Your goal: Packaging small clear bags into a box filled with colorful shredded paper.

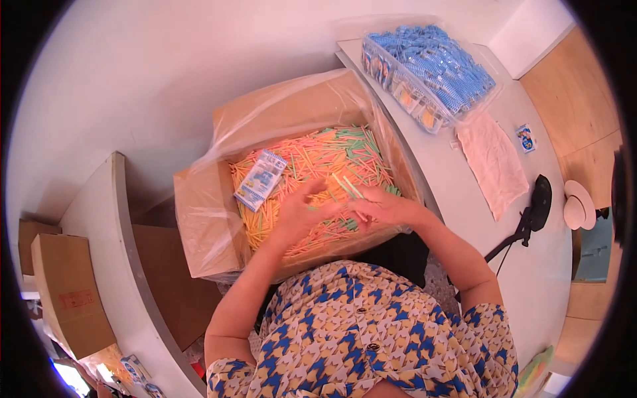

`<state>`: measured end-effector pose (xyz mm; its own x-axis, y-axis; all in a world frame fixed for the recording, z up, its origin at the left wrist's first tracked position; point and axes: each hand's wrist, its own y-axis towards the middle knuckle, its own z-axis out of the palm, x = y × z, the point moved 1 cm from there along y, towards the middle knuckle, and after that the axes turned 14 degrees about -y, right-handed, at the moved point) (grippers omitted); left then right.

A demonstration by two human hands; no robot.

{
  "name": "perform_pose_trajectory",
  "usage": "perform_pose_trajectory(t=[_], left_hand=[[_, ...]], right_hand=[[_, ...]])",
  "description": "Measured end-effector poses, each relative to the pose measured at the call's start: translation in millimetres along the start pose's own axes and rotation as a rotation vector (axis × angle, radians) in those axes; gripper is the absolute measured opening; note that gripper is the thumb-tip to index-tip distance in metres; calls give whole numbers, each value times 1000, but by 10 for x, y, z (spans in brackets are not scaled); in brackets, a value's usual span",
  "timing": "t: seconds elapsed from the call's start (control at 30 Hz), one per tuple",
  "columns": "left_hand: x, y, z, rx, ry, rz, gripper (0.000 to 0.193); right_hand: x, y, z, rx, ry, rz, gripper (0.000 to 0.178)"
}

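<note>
A large cardboard box (279,99) lined with clear plastic stands in front of me, filled with thin pastel sticks (332,149) in pink, orange, yellow and green. My right hand (383,204) is over the right part of the pile, closed on a few pale green and yellow sticks (348,186) that poke out past its fingers. Facing it from the left, my left hand (304,211) has its thumb and fingers apart, with its fingertips near the right hand. A blue-and-white packet (261,180) lies on the sticks beyond my left hand.
On the right-hand table (458,189) a clear plastic bin (408,96) holds many blue packets. Near it lie a pink cloth (492,162), one small blue packet (526,138) and a black stand (531,211). At left are a white table edge (123,219) and a brown carton (70,292).
</note>
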<state>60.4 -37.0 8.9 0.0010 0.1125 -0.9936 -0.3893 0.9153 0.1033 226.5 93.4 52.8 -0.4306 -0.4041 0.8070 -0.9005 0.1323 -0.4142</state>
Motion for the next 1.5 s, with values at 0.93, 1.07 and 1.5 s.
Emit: perform_pose_trajectory(t=[0.93,1.07,1.5], left_hand=[[22,-82,633,-91,-1023,-666,25],[-33,-78,623,-36,-947,-589,26],[60,7,672,-22,-599,-347,34]], right_hand=[[263,19,149,-602,-733,-437,89],[215,41,124,-406,-679,-384,79],[132,-70,103,-624,-420,-572,43]])
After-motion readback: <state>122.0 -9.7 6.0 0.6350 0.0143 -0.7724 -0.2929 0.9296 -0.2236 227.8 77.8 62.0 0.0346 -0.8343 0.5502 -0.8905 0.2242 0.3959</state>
